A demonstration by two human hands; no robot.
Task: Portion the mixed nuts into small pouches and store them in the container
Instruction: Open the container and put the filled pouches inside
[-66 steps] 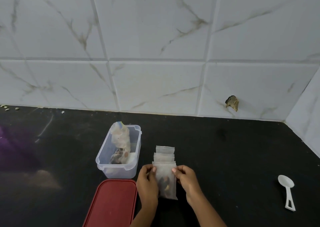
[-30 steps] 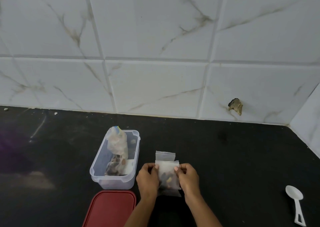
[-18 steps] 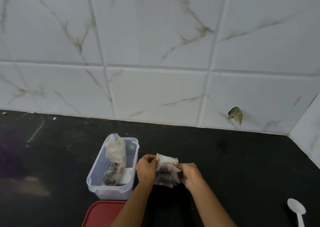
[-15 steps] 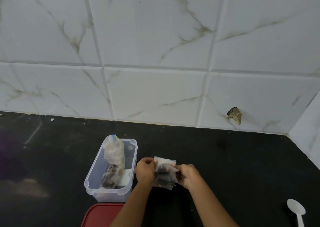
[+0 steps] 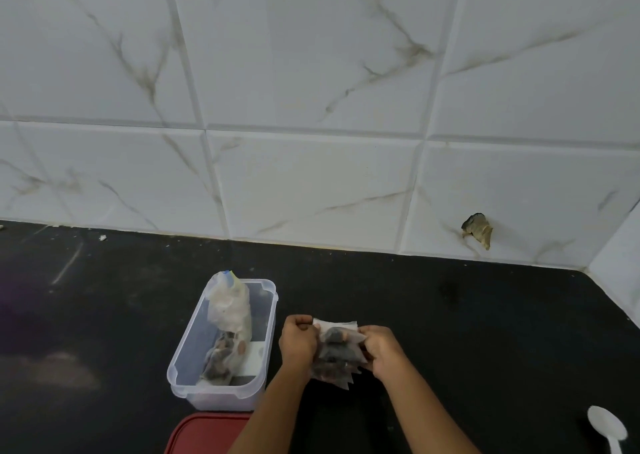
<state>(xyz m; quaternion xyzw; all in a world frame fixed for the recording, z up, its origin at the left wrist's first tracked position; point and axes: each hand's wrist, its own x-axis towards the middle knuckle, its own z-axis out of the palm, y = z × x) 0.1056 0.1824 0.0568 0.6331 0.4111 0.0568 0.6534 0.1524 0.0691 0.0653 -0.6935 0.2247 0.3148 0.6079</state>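
Gathered up since earlier, the pouch bundle (image 5: 335, 353), its count unclear, is gripped by left hand (image 5: 298, 344) and right hand (image 5: 381, 351), just right of one container (image 5: 274, 301) holding one nut bag (image 5: 228, 318); one lid (image 5: 204, 434) and one spoon (image 5: 607, 431) lie nearer.

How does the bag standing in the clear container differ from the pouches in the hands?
The bag is taller and stands inside the clear container; the pouches are smaller and sit outside it, right of it. The left hand and right hand grip the pouches; nothing touches the bag. Both are translucent plastic with dark nuts showing.
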